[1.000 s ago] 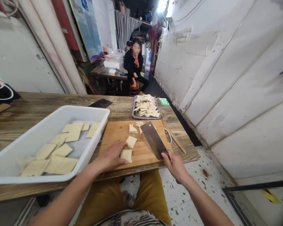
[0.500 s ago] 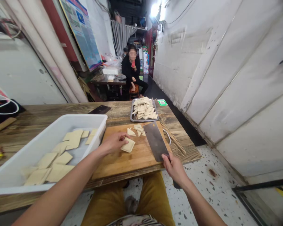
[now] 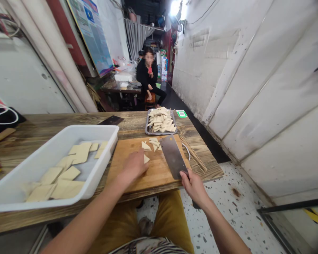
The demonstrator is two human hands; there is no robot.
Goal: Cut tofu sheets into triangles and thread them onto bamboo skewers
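Note:
My right hand (image 3: pixel 194 187) is shut on the handle of a broad steel cleaver (image 3: pixel 172 157), whose blade rests on a wooden cutting board (image 3: pixel 129 180). My left hand (image 3: pixel 134 167) lies on the board with its fingers together, next to a small tofu triangle (image 3: pixel 146 159). It holds nothing I can see, and anything under the palm is hidden. A few more tofu triangles (image 3: pixel 153 143) lie just beyond it. Past the board, a metal tray (image 3: pixel 148 131) carries a heap of tofu triangles.
A white plastic tub (image 3: pixel 103 148) holding flat tofu sheets stands left of the board. Loose wooden skewers (image 3: pixel 193 153) lie to the right on the wooden table (image 3: pixel 129 121). A person (image 3: pixel 148 68) in black sits on a stool further back. A white wall runs along the right.
The square tofu piece under my left hand no longer shows; a small triangle lies at its fingertips. My left hand has moved slightly right. The cleaver stays in my right hand.

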